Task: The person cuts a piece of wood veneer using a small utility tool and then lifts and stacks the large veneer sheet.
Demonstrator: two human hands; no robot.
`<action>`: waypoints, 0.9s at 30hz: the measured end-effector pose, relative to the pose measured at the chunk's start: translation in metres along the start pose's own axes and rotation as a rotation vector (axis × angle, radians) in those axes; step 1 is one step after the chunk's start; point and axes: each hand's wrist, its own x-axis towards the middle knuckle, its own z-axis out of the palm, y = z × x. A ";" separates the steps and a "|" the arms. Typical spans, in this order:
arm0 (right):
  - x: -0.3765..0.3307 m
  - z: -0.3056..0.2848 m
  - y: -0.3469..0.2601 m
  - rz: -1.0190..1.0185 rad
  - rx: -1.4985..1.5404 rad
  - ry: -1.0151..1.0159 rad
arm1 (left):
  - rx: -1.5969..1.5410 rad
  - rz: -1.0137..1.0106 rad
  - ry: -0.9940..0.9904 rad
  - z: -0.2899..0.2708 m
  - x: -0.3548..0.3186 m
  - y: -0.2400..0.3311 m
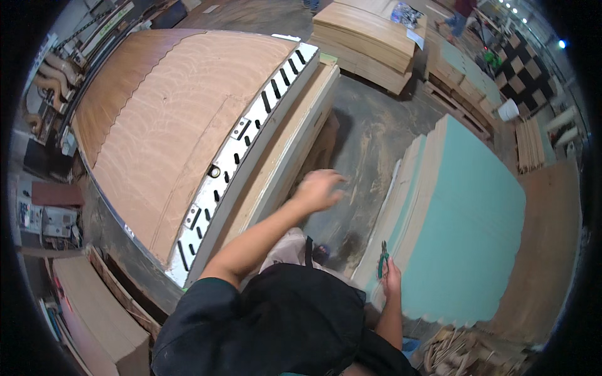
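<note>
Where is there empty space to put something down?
The panel stack has a bare green top, between the right hand holding pliers and the brown board. The dusty floor also has room between that stack and the pale ledge, near the left hand. It's crowded at the lower right, where wood scraps lie heaped.

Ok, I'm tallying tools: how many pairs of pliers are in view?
1: the green-handled pliers, in the right hand. Others may be hidden or too small to tell.

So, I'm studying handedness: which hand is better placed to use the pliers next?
Probably the right hand: it holds the green-handled pliers, while the left hand, away from them, appears empty.
</note>
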 end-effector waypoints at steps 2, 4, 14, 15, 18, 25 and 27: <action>0.033 0.043 -0.020 0.004 -0.167 -0.095 | 0.065 -0.130 0.029 -0.019 -0.014 -0.056; 0.099 0.020 -0.165 -0.114 -0.405 -0.040 | 0.105 -0.425 0.152 0.004 0.069 -0.085; 0.330 0.246 -0.385 -0.179 -0.639 -0.197 | 0.328 -0.862 0.610 -0.083 0.331 -0.302; 0.348 0.258 -0.416 -0.201 -0.670 -0.209 | 0.318 -0.880 0.615 -0.087 0.365 -0.315; 0.394 0.287 -0.486 -0.220 -0.694 -0.267 | 0.318 -0.994 0.550 -0.088 0.446 -0.332; 0.521 0.323 -0.597 -0.099 -0.497 -0.319 | -0.171 -0.659 0.252 -0.092 0.531 -0.244; 0.572 0.336 -0.627 -0.081 -0.583 -0.345 | 0.146 -0.187 0.494 -0.056 0.542 -0.252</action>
